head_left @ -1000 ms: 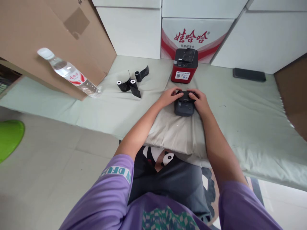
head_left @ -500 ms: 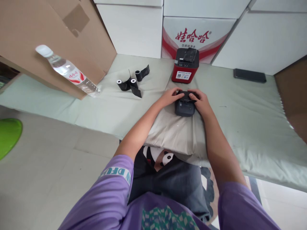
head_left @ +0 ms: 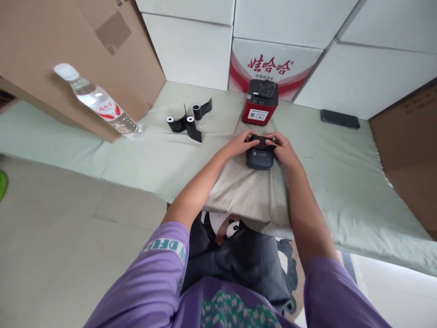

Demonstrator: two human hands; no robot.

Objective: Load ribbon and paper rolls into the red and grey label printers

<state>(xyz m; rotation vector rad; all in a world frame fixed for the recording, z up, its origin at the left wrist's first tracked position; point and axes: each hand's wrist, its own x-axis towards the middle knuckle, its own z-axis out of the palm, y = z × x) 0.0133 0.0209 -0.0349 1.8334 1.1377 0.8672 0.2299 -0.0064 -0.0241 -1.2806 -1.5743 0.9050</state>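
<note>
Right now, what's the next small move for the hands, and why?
Probably ease the black strip clear with the right hand: it juts out by that thumb, while the left hand holds the other side of the small dark device.

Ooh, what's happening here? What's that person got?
The person's left hand and right hand hold a small dark-grey box-shaped device from either side, thumbs on top. It sits on a pale green cloth. Just behind it stands a red-and-black boxy device. Off to the left are three rolls of black strip.
</note>
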